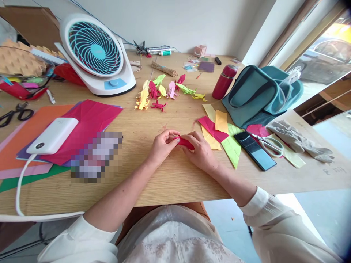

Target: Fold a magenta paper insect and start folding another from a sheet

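Observation:
Between my two hands, just above the middle of the wooden table, is a small folded piece of red paper [187, 143]. My left hand [165, 145] pinches its left end between thumb and fingers. My right hand [200, 150] is closed round its right part, so much of the paper is hidden. To the right of my right hand lie loose paper pieces: a red strip [212, 128], an orange piece [221, 121] and a green piece [231, 148]. Beyond my hands sits a group of small folded paper figures [153, 90] in yellow, red, pink and green.
At the left are coloured paper sheets [90, 117] under a white power bank [53, 136], with a fan [95, 54] behind. To the right stand a red flask [225, 82] and a teal bag [252, 96]. Nearer lie a phone [255, 150], scissors [271, 146] and a grey glove [298, 140].

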A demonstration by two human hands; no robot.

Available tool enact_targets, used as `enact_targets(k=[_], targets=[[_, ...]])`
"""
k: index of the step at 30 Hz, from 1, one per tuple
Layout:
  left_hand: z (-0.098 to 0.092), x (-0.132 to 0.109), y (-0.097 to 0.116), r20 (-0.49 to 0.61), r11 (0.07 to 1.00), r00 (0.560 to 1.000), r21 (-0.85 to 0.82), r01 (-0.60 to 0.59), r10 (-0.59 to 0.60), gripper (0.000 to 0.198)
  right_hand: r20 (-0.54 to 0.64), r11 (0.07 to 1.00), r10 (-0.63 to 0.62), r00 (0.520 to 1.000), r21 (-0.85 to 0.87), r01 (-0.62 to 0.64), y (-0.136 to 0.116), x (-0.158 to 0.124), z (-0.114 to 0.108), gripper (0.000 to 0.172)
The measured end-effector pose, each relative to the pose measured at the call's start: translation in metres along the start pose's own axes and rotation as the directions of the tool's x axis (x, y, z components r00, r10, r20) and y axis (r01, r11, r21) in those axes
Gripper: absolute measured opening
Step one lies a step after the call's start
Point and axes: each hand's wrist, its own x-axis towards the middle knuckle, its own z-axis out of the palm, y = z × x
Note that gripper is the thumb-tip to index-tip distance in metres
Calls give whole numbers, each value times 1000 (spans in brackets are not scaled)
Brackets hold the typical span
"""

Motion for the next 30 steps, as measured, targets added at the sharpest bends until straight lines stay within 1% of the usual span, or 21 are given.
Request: enact_targets(k=[5, 11, 15, 18, 20, 21, 22, 23, 25, 28, 30], targets=[[2, -2, 2, 9, 999, 1000, -44, 18, -18, 28, -18, 999, 25, 1000, -29, -26, 1, -1, 2, 26], [1, -2, 6, 8, 997, 1000, -70, 26, -25, 32, -18, 995, 58, 998, 76, -57, 2, 0, -1, 24], [1, -4, 9, 1, 996, 999, -78, 34, -34, 32, -48, 988, 74, 996, 139, -67, 6, 1, 0, 23], [-4, -2, 5, -14, 1000, 1000, -31, -1, 1, 33, -69, 985, 77, 995, 163, -65, 9, 1, 0, 22], [-13, 3, 0, -53, 994, 997, 98, -57, 62, 33, -82, 979, 89, 993, 192, -72, 10, 2, 0, 22], [-19, 8, -3, -90, 974, 989, 203, -96, 116, 34, -85, 973, 101, 991, 214, -81, 11, 2, 0, 21], [-25, 15, -4, -131, 924, 972, 356, -138, 196, 33, -85, 967, 115, 990, 239, -91, 11, 2, -1, 21], [-32, 23, -4, -161, 894, 958, 422, -150, 237, 32, -81, 959, 129, 988, 264, -103, 12, 3, -1, 21], [-45, 44, 1, -186, 841, 941, 519, -152, 284, 28, -69, 945, 147, 987, 305, -120, 12, 3, -2, 20], [-61, 86, 16, -127, 714, 937, 682, -156, 326, 20, -56, 927, 160, 986, 351, -130, 11, 2, -3, 19], [-69, 116, 27, -57, 606, 941, 778, -169, 335, 24, -35, 912, 168, 985, 386, -142, 9, 0, -4, 19]])
